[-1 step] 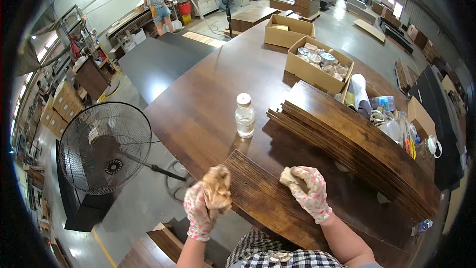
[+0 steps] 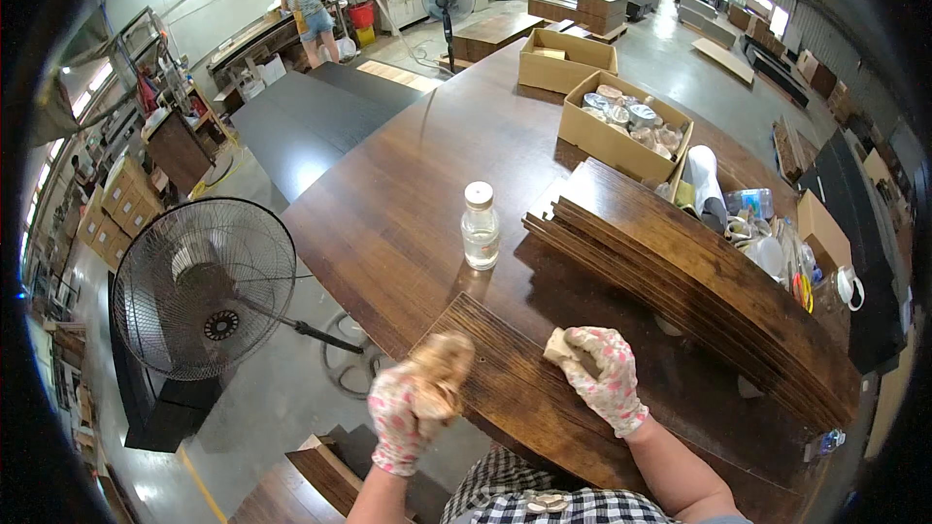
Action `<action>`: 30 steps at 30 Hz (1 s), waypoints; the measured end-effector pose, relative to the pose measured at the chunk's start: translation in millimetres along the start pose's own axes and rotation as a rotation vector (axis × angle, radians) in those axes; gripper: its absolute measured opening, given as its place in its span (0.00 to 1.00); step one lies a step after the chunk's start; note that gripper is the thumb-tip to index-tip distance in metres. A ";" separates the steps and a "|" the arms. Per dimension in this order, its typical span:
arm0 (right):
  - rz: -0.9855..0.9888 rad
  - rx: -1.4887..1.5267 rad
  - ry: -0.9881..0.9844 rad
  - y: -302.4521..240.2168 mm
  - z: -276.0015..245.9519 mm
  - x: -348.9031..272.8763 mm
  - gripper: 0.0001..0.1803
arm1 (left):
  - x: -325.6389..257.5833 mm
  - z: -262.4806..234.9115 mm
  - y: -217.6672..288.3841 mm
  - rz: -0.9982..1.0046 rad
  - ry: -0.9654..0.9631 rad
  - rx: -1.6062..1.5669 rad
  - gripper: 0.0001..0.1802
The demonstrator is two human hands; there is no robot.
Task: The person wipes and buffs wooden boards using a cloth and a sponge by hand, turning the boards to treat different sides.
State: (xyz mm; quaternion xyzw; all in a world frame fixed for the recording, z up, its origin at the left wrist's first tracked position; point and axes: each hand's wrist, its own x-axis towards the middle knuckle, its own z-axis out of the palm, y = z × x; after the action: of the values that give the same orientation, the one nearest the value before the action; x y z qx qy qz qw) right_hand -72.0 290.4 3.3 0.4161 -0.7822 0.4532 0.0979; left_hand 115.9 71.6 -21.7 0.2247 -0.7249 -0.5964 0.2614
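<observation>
In a white glove with pink spots, my left hand (image 2: pixel 396 422) grips a crumpled tan cloth (image 2: pixel 442 376), blurred by motion. The cloth is over the left edge of a dark brown wood-grain board (image 2: pixel 529 398) in front of me. My right hand (image 2: pixel 609 380), gloved alike, pinches a small pale beige block (image 2: pixel 559 345) by the board's far edge. I cannot make out what the block is made of. Beyond the board stands an upright clear bottle (image 2: pixel 481 233) with a white cap and clear liquid inside.
Several similar boards form a stack (image 2: pixel 670 277) at the right of the brown table (image 2: pixel 408 175). Behind it are a carton of tape rolls (image 2: pixel 621 141) and another open carton (image 2: pixel 553 68). A black pedestal fan (image 2: pixel 209 291) stands left. Other people (image 2: pixel 311 15) work far off.
My left hand has shifted slightly right with the cloth, toward the board. My right hand and the block have hardly moved.
</observation>
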 end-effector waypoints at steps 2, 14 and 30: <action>-0.027 -0.007 -0.038 -0.2 10.1 4.6 0.18 | -7.6 20.5 0.6 0.458 -0.098 0.370 0.28; -0.131 -0.040 -0.151 -7.1 97.4 87.6 0.19 | -3.7 60.0 11.1 0.610 -0.538 0.263 0.21; 0.172 -0.350 -0.031 -11.5 -80.0 -85.9 0.19 | -5.1 52.4 -10.3 0.694 -0.500 0.308 0.15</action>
State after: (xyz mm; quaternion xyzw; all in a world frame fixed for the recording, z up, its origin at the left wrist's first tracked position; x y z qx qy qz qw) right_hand -26.8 399.1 10.6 0.3313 -0.8832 0.3105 0.1177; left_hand 86.0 112.1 -40.3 -0.1461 -0.8784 -0.3947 0.2265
